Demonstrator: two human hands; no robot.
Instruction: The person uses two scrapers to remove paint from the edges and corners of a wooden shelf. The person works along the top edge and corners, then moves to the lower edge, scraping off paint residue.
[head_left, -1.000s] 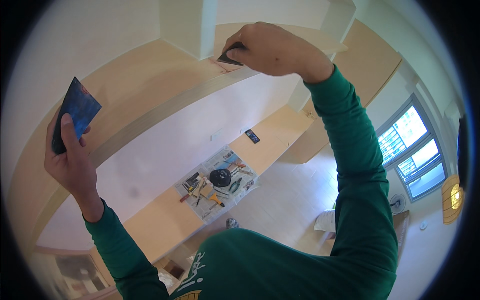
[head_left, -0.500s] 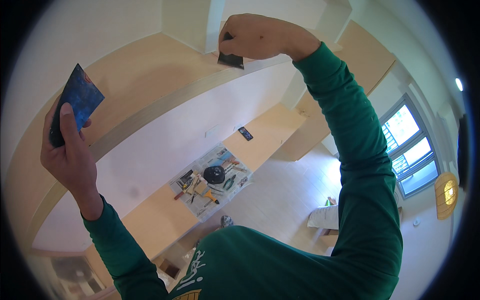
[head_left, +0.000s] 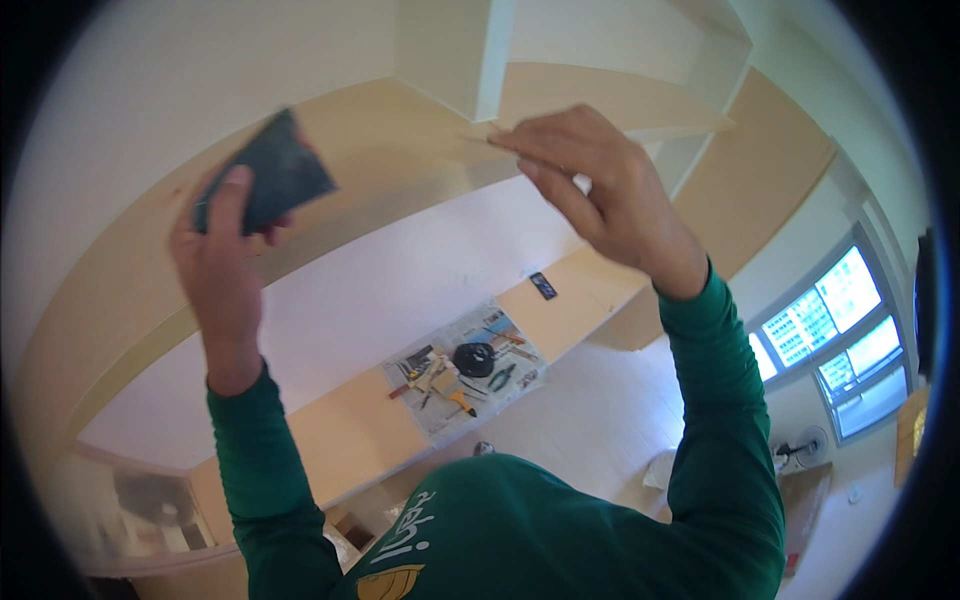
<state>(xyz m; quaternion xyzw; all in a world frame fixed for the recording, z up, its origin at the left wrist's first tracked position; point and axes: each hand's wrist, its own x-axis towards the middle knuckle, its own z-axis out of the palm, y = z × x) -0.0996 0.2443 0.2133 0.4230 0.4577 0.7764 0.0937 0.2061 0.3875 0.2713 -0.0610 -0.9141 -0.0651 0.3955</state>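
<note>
My left hand (head_left: 222, 250) is closed around a dark, flat, four-cornered plate (head_left: 278, 175), thumb across its face, in front of the upper wooden shelf (head_left: 375, 125). The plate is blurred and slightly tilted. Out to the right, my right hand (head_left: 615, 190) pinches a thin plate (head_left: 478, 138) that shows almost edge-on and smeared, so its shape is hard to make out. Its edge points left, just before the foot of the white upright panel (head_left: 455, 60). The two hands are apart, and neither plate touches the other.
On the lower wooden worktop (head_left: 345, 430), newspaper (head_left: 430, 425) carries a black bundle (head_left: 474, 360), a yellow-handled tool (head_left: 462, 402), green-handled pliers (head_left: 502, 378) and other small tools. A phone (head_left: 543, 286) lies to their right. A window (head_left: 830, 320) is at far right.
My right hand has come off the shelf, moved right and down, and turned its plate edge-on. My left hand has moved right with its plate. The view has shifted.
</note>
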